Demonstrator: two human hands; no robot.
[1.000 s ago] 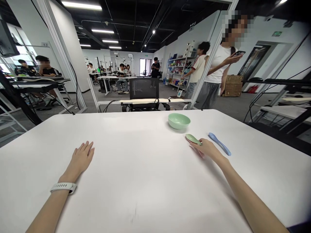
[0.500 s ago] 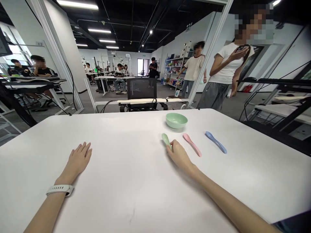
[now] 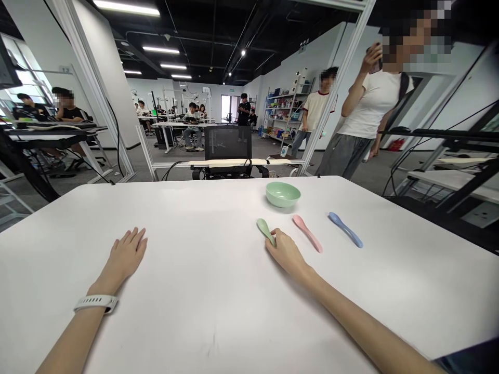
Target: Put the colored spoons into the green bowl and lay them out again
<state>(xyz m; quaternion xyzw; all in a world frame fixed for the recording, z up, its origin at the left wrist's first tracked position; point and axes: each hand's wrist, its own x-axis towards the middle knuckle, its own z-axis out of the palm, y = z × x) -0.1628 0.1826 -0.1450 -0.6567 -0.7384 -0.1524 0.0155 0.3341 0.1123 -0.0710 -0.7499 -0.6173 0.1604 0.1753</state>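
My right hand [image 3: 286, 253] has its fingers closed round the handle of a green spoon [image 3: 264, 227], whose bowl end points away from me to the left. Just right of that hand lies a pink spoon [image 3: 307, 233], and farther right a blue spoon [image 3: 345, 229]. Behind the spoons stands a green bowl [image 3: 283, 195], upright near the table's far edge. On the left, my left hand [image 3: 127, 255] rests palm down on the white table [image 3: 195, 291], fingers stretched out, holding nothing. A pale watch band is on the left wrist.
Beyond the far edge are a metal frame rail [image 3: 226, 163] and a black mesh chair [image 3: 228, 142]. A person in a white top [image 3: 368, 106] stands past the table's right far corner. Other people and shelves are farther back.
My right hand and the green spoon have shifted slightly toward me and to the left. My left hand stays in place. The person at the right has raised a hand to the head.
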